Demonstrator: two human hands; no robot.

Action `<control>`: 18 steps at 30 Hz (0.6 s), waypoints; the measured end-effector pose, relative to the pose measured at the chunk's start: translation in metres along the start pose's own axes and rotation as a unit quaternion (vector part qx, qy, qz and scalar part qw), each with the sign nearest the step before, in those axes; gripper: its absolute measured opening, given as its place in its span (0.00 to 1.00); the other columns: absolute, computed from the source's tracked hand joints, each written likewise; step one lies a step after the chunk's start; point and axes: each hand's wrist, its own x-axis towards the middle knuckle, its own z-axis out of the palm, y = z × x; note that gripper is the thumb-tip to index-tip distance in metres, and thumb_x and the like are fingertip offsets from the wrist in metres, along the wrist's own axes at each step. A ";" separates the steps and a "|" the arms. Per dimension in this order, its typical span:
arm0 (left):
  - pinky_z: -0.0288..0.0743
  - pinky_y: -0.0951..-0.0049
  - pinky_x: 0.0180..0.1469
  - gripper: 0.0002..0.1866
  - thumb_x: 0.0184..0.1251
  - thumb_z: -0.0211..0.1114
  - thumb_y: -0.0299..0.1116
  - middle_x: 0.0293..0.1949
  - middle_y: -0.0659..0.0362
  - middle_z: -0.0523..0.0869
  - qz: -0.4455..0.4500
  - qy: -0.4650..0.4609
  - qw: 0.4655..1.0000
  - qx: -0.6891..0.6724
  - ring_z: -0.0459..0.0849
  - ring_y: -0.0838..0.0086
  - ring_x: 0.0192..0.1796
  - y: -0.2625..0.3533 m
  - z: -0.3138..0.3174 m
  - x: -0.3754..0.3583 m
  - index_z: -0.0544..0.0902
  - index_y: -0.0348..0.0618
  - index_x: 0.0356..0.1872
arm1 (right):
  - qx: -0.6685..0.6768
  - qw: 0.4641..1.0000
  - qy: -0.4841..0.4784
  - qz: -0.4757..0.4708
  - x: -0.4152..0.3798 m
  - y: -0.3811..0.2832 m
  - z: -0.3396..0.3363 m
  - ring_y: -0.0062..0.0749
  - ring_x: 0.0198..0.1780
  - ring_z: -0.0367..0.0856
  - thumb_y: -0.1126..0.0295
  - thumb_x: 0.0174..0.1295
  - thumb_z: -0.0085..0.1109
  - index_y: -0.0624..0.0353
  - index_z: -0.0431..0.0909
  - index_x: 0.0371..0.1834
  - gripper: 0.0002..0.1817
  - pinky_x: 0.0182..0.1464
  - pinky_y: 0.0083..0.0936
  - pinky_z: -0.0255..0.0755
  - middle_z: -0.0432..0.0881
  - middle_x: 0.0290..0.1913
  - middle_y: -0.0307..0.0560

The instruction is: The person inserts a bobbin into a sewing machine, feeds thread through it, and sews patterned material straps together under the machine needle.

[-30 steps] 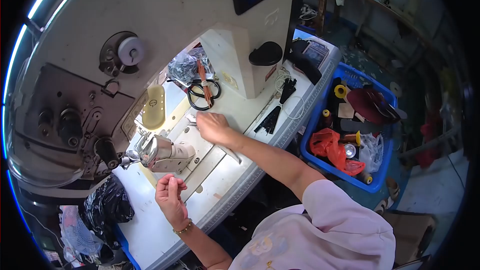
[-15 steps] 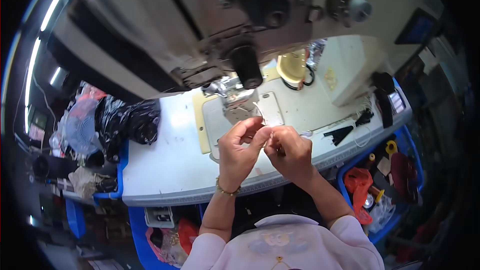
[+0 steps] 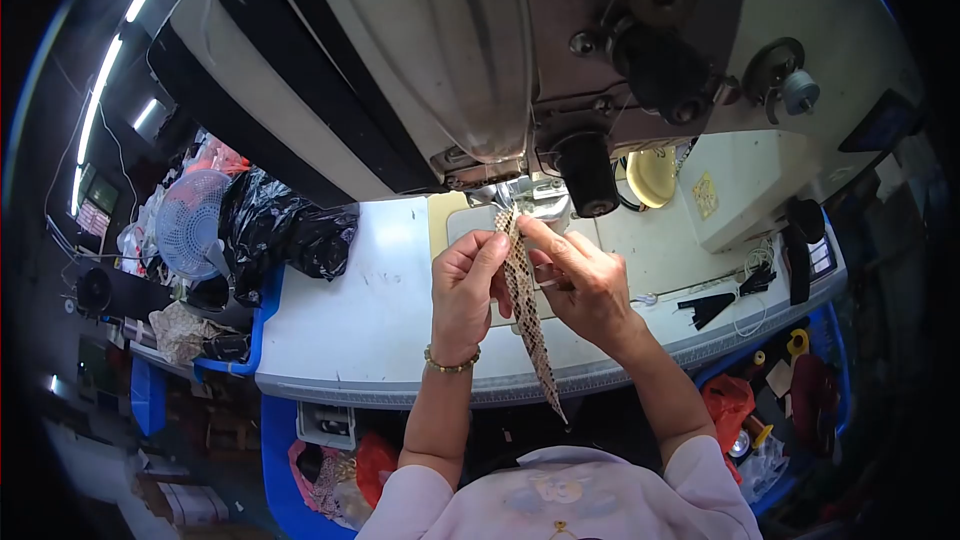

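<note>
A narrow strip of snakeskin-patterned material (image 3: 525,305) hangs between my hands, its pointed end dangling over the table's front edge. My left hand (image 3: 465,285), with a beaded bracelet at the wrist, pinches the strip's left side between thumb and fingers. On the other side, my right hand (image 3: 585,285) presses its index fingertip against the upper part, the remaining fingers curled under. Something thin and pale shows at those curled fingers, too small to name. The strip's top end reaches the needle area of the sewing machine (image 3: 600,70); the machine head partly hides that spot.
The white worktable (image 3: 340,340) has a ruled front edge. A black plastic bag (image 3: 290,230) and a pale blue mesh basket (image 3: 190,225) stand left. A yellow dish (image 3: 652,177) lies behind the needle, black strips (image 3: 708,310) at right. Blue bins (image 3: 280,460) hold scraps below.
The patterned strip now shows between my hands, hanging downward. My hands have moved slightly apart, and the right index finger has stretched out. The view has shifted, putting the machine head further right.
</note>
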 end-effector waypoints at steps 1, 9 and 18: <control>0.63 0.86 0.12 0.10 0.66 0.54 0.32 0.19 0.64 0.77 0.011 -0.001 1.000 -0.004 0.70 0.86 0.13 -0.001 0.000 0.000 0.77 0.36 0.32 | 0.010 1.000 -0.005 -0.009 0.002 0.001 0.002 0.27 0.18 0.73 0.84 0.48 0.57 0.56 0.73 0.53 0.25 0.19 0.21 0.68 0.75 0.23 0.43; 0.63 0.86 0.13 0.09 0.67 0.52 0.32 0.19 0.64 0.77 0.069 0.038 0.997 0.008 0.69 0.88 0.13 -0.007 0.004 0.002 0.77 0.37 0.31 | -0.004 1.000 0.003 -0.030 0.006 0.003 0.004 0.28 0.18 0.74 0.85 0.43 0.57 0.55 0.72 0.53 0.29 0.20 0.22 0.70 0.76 0.24 0.44; 0.62 0.86 0.12 0.09 0.67 0.52 0.31 0.17 0.65 0.77 0.059 0.024 0.998 -0.001 0.69 0.87 0.12 -0.001 0.006 0.005 0.76 0.38 0.28 | -0.009 1.000 -0.005 -0.011 0.005 -0.001 0.004 0.28 0.20 0.74 0.87 0.36 0.57 0.54 0.71 0.55 0.35 0.22 0.22 0.70 0.75 0.23 0.42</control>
